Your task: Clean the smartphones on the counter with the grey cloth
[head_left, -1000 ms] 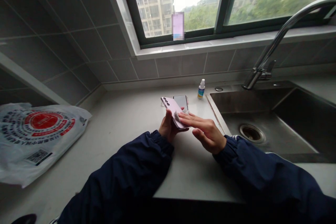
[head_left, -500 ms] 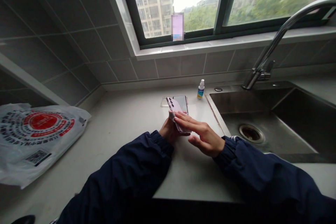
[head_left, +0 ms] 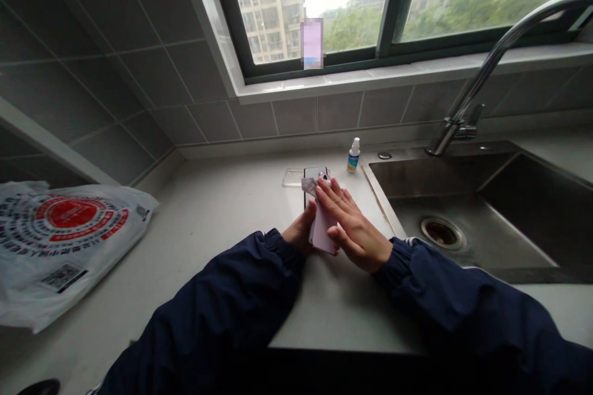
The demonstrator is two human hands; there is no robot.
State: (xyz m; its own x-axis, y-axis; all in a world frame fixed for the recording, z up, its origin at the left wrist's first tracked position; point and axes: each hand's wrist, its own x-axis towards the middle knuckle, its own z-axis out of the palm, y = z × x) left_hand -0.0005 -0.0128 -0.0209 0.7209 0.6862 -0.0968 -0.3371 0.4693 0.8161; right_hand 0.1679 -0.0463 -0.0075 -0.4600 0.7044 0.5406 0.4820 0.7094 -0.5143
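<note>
My left hand (head_left: 302, 231) grips the lower end of a pale pink phone (head_left: 321, 231), held back side up above the counter. My right hand (head_left: 349, 222) lies over the phone with its fingers stretched flat, pressing a small white wipe (head_left: 309, 184) against the phone's upper end near the camera lenses. Just behind, a second dark phone (head_left: 315, 172) lies flat on the counter, and a clear phone case (head_left: 293, 178) rests beside it to the left.
A small spray bottle (head_left: 354, 155) stands by the sink's left rim. The steel sink (head_left: 467, 210) and its tall tap (head_left: 467, 99) fill the right side. A printed white plastic bag (head_left: 65, 241) lies at far left on the grey counter (head_left: 222, 210). Tiled wall and window behind.
The pink phone has turned from pointing up-left to nearly straight away from me. My right hand slid the wipe from the phone's middle to its top end.
</note>
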